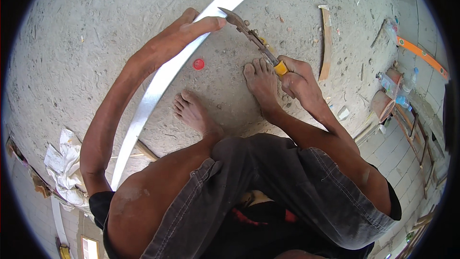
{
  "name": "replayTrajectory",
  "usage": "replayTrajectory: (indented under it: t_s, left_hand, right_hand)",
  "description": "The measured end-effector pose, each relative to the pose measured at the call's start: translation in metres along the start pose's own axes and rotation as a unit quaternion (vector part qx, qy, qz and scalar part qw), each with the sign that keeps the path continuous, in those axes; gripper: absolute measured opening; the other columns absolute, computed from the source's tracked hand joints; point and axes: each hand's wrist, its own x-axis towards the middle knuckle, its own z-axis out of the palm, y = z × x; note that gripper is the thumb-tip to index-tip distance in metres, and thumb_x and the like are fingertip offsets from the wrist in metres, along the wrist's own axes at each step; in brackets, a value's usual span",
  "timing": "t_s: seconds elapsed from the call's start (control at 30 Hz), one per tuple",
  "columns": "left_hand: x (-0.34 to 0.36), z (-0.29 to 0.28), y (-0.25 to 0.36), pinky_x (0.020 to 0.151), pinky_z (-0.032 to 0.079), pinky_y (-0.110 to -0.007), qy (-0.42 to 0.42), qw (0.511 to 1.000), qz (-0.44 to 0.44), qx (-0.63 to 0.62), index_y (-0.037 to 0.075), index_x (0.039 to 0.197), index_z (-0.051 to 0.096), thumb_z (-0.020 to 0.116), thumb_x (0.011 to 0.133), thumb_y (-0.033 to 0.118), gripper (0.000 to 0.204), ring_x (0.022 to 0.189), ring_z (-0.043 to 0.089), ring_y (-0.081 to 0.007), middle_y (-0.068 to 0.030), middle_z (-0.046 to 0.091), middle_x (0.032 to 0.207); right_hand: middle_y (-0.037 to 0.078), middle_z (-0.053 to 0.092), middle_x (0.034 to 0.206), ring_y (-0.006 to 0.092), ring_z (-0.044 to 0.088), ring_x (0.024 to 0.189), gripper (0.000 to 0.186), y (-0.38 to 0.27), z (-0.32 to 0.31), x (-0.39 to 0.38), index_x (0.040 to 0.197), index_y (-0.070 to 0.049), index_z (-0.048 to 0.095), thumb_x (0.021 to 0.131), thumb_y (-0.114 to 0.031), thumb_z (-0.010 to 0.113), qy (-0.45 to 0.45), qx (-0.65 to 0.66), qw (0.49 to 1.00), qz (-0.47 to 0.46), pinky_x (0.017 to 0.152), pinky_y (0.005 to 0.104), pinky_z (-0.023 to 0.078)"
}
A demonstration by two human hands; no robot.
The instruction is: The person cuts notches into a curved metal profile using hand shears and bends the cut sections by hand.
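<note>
A long, shiny metal strip (160,79) runs from the lower left to the top of the view, curved by the fisheye lens. My left hand (184,33) grips it, its thumb lying across the metal and the other fingers mostly hidden. Closed around the yellow handle of a pair of tin snips (252,35) is my right hand (296,77). The snips' dark blades reach the strip's right edge just beyond my left thumb. Whether the blades are apart cannot be made out.
My bare feet rest on the dusty floor beside a red bottle cap (198,64). A wooden slat (326,43) lies right of the snips. Farther right are an orange level (421,56) and plastic bottles (402,91). White sacks (66,165) lie at left.
</note>
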Motion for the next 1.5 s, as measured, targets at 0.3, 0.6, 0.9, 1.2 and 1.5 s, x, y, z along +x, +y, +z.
replayTrajectory:
  t_s: [0.3,0.6,0.9,1.2,1.5]
  left_hand:
    - [0.014,0.0,-0.022,0.107,0.019,-0.065,0.026,0.999,0.011,-0.018,-0.001,0.146,0.028,0.054,0.062,0.083,0.121,0.139,0.016,-0.0497,-0.0343,0.019,0.149]
    - [0.019,0.002,-0.015,0.099,0.033,-0.06,0.072,0.997,0.04,-0.012,-0.005,0.128,0.047,0.055,0.066,0.078,0.104,0.121,0.046,-0.0473,-0.0347,0.05,0.122]
    - [0.019,0.006,-0.016,0.095,0.04,-0.054,0.097,0.993,0.068,0.001,-0.009,0.123,0.05,0.06,0.067,0.076,0.102,0.115,0.052,-0.045,-0.0335,0.055,0.114]
    - [0.02,0.005,-0.02,0.097,0.04,-0.054,0.108,0.992,0.069,0.018,-0.01,0.124,0.05,0.06,0.067,0.076,0.104,0.117,0.051,-0.0463,-0.0349,0.054,0.117]
    - [0.017,0.005,-0.01,0.096,0.041,-0.057,0.105,0.992,0.059,0.035,-0.009,0.126,0.049,0.059,0.065,0.077,0.106,0.115,0.053,-0.0478,-0.0353,0.055,0.117]
  right_hand:
    - [-0.002,0.034,0.055,0.0062,0.03,0.047,0.004,0.02,0.009,0.027,0.071,-0.004,0.043,0.07,-0.007,0.042,0.037,-0.017,0.999,-0.031,0.043,0.0265,0.024]
    - [0.021,0.048,0.063,0.0284,0.044,0.055,0.014,0.045,0.026,0.041,0.085,0.003,0.05,0.075,-0.007,0.051,0.055,-0.077,0.994,-0.048,0.054,0.0385,0.038]
    - [0.021,0.05,0.062,0.04,0.052,0.058,0.028,0.046,0.03,0.048,0.101,-0.004,0.049,0.076,-0.015,0.054,0.156,-0.307,0.933,-0.106,0.055,0.0427,0.042]
    - [0.022,0.061,0.078,0.0451,0.059,0.073,0.036,0.041,0.033,0.049,0.107,-0.006,0.048,0.072,-0.014,0.055,0.126,-0.324,0.932,-0.102,0.067,0.0503,0.047]
    - [0.017,0.055,0.118,0.0392,0.055,0.106,0.051,0.048,0.034,0.054,0.118,-0.009,0.047,0.067,-0.007,0.056,0.162,-0.266,0.938,-0.154,0.084,0.0452,0.047]
